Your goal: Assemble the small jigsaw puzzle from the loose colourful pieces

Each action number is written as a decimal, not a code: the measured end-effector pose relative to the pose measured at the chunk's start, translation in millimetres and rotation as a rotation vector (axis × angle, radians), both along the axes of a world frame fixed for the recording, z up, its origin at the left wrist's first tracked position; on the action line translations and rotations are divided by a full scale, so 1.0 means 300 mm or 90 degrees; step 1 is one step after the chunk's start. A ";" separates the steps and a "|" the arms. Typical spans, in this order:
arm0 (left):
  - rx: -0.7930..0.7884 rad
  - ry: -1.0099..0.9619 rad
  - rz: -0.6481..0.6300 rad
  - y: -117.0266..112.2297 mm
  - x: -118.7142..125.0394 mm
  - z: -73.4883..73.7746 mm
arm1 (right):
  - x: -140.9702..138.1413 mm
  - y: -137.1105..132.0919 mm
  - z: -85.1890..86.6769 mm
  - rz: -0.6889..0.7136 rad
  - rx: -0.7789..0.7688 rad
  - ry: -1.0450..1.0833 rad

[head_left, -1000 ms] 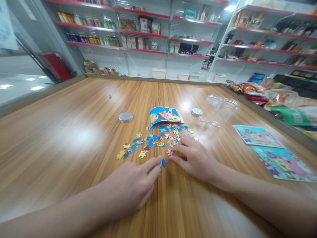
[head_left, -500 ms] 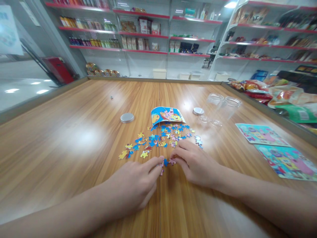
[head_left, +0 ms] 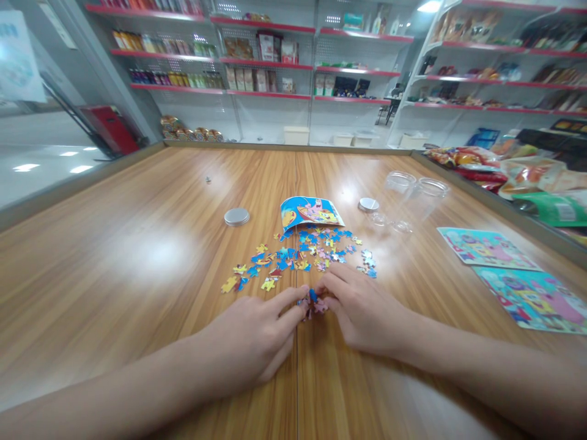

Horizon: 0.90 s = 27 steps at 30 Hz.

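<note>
Low over the wooden table, my left hand [head_left: 259,333] and my right hand [head_left: 362,302] meet from either side at a small cluster of pink and blue jigsaw puzzle pieces [head_left: 316,305]. The left thumb and forefinger are closed on the cluster's left edge. On its right side, my right fingers pinch a pink and blue part; fingertips partly cover the pieces. Just beyond lie many loose jigsaw pieces [head_left: 287,260] in blue, yellow and pink. Behind them a curled cartoon picture sheet [head_left: 312,212] stands bent on the table.
A silver lid [head_left: 236,216] lies left of the sheet, another lid [head_left: 369,205] to its right. Clear plastic jars [head_left: 415,192] stand farther right. Two cartoon picture cards [head_left: 490,247] lie at the right. Packaged goods [head_left: 545,183] sit beyond the table's right edge, shelves [head_left: 266,61] behind.
Both hands have drawn slightly closer together. The blue piece between them has tilted up and shifted right, and the pink pieces now sit nearer each other.
</note>
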<state>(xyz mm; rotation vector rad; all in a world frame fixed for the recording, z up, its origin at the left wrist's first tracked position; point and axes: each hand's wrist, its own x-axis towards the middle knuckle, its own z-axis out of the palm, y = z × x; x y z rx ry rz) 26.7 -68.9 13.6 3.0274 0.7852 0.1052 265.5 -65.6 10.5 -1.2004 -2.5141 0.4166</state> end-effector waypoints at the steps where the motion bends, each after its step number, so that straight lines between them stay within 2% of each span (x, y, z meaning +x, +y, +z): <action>1: 0.000 -0.004 0.001 0.000 0.000 0.000 | 0.000 0.001 0.003 -0.001 0.005 -0.008; 13: 0.006 0.009 0.009 -0.008 0.004 0.010 | 0.001 -0.004 0.007 0.014 0.036 -0.064; 20: -0.020 0.014 0.014 -0.007 0.008 0.017 | 0.001 -0.013 0.015 0.062 0.099 0.030; 27: -0.016 0.005 0.022 -0.007 0.006 0.014 | -0.002 -0.017 0.025 0.017 0.006 -0.051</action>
